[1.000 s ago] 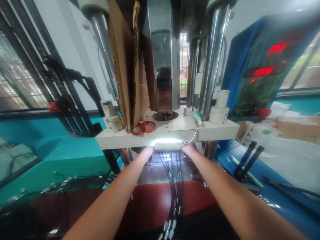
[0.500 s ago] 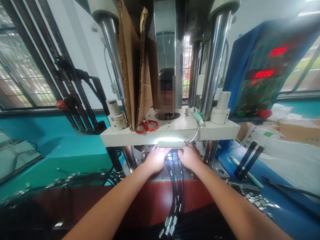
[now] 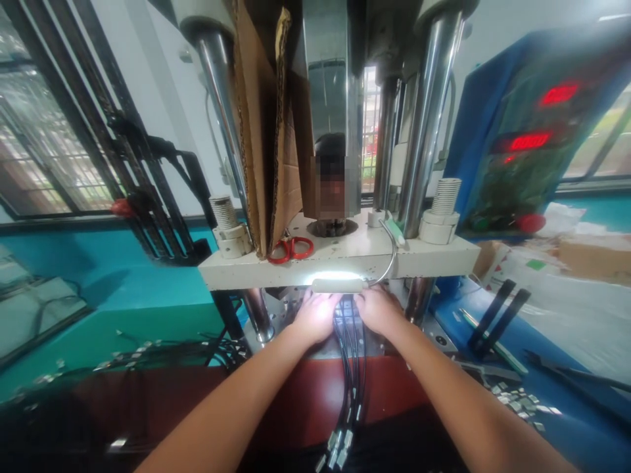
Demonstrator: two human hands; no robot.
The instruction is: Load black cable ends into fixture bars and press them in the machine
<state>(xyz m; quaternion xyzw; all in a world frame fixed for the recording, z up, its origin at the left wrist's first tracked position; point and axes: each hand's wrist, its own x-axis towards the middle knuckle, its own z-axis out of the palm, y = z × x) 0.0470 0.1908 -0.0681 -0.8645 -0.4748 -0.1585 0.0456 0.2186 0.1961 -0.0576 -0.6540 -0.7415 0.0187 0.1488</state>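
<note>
Red-handled scissors [image 3: 290, 251] lie at the white press plate [image 3: 266, 276]'s front edge; a knock could drop them. Left hand [image 3: 318, 316]: partly curled below that edge; hold cannot be told. Black cables [image 3: 351, 358]: between the hands, trailing over the red bench [image 3: 305, 394]; a snag could displace them. Right hand [image 3: 378, 310]: partly curled, hold likewise uncertain. Plate descent could pinch fingers. Open room: nearside, above the bench.

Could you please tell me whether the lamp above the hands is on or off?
On: the lamp glows bright white along its upper edge, and the left hand below is brightly lit.
</note>
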